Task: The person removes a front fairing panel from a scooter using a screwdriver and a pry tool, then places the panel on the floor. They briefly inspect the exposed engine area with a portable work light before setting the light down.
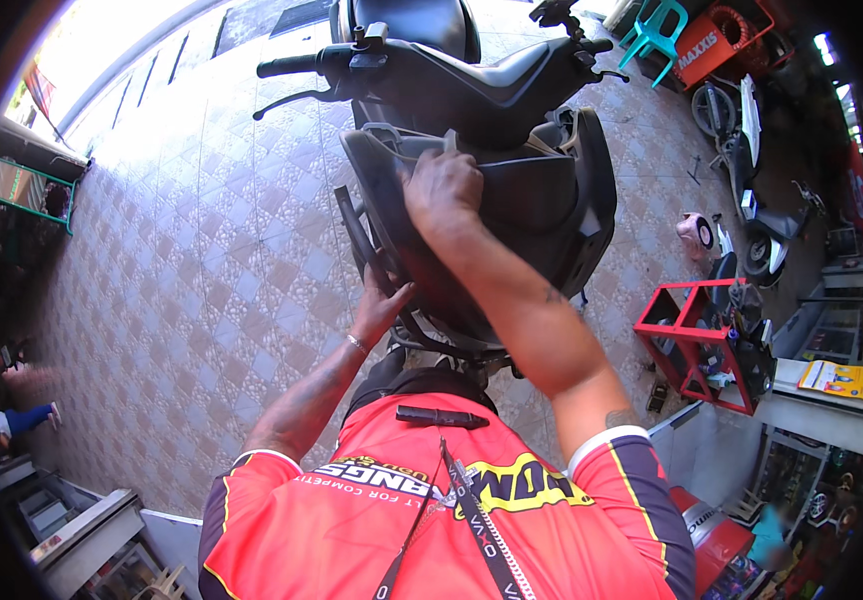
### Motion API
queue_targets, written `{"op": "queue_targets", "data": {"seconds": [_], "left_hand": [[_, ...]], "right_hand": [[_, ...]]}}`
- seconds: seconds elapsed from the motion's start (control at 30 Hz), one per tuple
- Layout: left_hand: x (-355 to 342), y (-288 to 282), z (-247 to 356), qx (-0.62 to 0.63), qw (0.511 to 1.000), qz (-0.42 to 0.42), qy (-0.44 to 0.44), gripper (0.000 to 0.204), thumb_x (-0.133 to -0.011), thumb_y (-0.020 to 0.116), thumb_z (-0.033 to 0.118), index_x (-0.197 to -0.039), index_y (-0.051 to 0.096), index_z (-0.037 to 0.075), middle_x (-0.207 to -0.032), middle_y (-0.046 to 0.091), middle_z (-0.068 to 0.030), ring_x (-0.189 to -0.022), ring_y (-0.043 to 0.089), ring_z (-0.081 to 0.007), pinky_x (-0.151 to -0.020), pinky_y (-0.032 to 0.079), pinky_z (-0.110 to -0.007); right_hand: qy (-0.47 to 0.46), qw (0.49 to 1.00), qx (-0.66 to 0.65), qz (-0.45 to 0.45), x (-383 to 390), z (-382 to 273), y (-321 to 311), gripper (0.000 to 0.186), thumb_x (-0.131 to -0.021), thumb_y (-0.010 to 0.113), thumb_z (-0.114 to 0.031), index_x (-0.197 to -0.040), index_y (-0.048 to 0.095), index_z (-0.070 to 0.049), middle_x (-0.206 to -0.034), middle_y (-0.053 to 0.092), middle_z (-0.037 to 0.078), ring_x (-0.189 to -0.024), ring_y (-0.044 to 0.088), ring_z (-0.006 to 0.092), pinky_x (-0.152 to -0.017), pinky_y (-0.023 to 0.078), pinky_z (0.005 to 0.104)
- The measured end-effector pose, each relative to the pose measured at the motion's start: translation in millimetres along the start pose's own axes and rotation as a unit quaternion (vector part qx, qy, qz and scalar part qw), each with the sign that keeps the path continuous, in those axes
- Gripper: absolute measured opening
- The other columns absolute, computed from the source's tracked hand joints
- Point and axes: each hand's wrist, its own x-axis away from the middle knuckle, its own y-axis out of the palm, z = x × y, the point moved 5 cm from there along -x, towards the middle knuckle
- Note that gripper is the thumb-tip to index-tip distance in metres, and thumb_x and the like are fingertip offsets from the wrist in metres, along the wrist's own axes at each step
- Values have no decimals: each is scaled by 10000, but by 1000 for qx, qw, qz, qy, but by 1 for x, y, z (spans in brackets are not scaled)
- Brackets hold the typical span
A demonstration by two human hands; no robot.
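A black scooter stands upright in front of me, its handlebar across the far side. My right hand is closed at the upper edge of the black leg-shield panel. A short grey piece sticks up past its fingers; I cannot make out what it is. Lower down, my left hand grips the left edge of the panel, thumb apart from the fingers, whose tips are partly hidden. Beside that hand runs a black curved bar.
Patterned floor tiles spread around the scooter. To the right stand a red metal frame, a pink helmet and a parked motorcycle. A green chair is at the far right. Counters line the lower left.
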Motion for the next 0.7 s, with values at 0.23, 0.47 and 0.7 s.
{"op": "queue_targets", "data": {"seconds": [0.23,0.47,0.7], "left_hand": [[8,2,13,-5,1000,-18,-12,950,-842,818,241,-1545,207,53,-1050,565,-63,-934,591,-157,-784,523,-310],[8,2,10,22,1000,-10,-1,954,-823,837,251,-1533,230,56,-1076,576,-84,-958,603,-173,-820,525,-322],[5,-1,4,-12,1000,-13,-18,954,-820,838,223,-1531,226,56,-1081,574,-85,-963,591,-171,-811,518,-314]], "right_hand": [[-93,995,-10,46,11,10,4,568,-995,440,-597,-1018,632,-64,-867,736,168,-838,744,319,-696,593,433],[-64,993,13,98,22,7,-4,542,-985,464,-590,-972,658,-84,-844,735,137,-834,740,323,-691,591,433],[-39,985,7,169,41,5,-5,437,-922,636,-468,-1036,681,-48,-1015,698,157,-997,676,305,-841,559,430]]}}
